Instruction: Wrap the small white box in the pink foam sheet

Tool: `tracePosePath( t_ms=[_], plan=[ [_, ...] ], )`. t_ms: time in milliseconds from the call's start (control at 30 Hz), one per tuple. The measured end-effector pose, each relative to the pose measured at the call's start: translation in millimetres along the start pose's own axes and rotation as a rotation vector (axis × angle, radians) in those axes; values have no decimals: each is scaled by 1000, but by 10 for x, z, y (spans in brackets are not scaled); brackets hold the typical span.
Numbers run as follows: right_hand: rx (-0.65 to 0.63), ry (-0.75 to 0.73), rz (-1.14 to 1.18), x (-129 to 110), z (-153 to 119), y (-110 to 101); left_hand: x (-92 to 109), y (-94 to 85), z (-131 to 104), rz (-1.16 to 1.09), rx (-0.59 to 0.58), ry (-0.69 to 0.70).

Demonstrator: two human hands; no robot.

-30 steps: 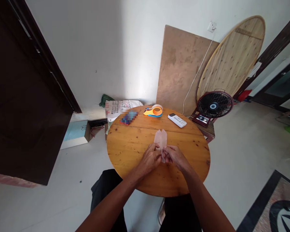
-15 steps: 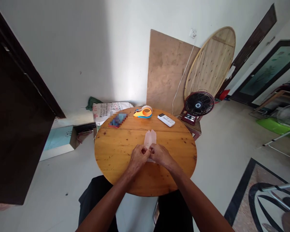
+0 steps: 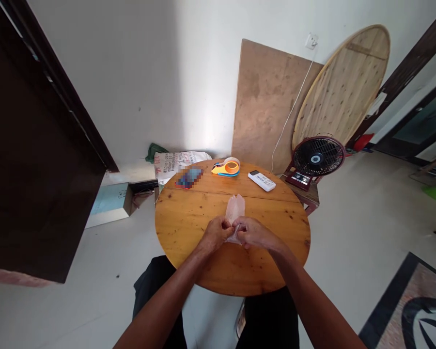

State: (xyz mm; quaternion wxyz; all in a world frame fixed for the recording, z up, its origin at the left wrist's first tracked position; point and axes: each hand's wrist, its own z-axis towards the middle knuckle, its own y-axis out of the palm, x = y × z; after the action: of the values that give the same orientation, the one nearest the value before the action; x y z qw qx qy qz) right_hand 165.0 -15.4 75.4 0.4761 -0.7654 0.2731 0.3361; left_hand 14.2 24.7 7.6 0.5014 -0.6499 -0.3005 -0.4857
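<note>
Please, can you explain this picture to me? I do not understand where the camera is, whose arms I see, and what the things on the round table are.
The camera sits on a person's head and looks down, so the two arms are that person's own. The left hand and right hand pinch a thin pale pink sheet, perhaps paper or plastic, over a round wooden table. At the far edge lie a phone, an orange tape dispenser and a white remote control. Behind the table stand a small fan and boards against the wall.
</note>
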Motion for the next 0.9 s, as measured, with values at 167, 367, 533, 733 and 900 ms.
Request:
tracePosePath(
  t_ms=[167,367,533,733,900],
  plan=[
    [29,6,223,139,11,1,75,2,-48,149,61,45],
    [423,-176,-128,367,135,-218,192,-36,-105,322,106,146],
    [393,-243,-358,192,315,-324,235,-49,-65,384,42,309],
    [285,39,-294,70,529,-305,207,-80,-17,352,-39,342],
    [276,-64,-428,113,608,-298,181,-63,-18,329,-32,342]
  ],
)
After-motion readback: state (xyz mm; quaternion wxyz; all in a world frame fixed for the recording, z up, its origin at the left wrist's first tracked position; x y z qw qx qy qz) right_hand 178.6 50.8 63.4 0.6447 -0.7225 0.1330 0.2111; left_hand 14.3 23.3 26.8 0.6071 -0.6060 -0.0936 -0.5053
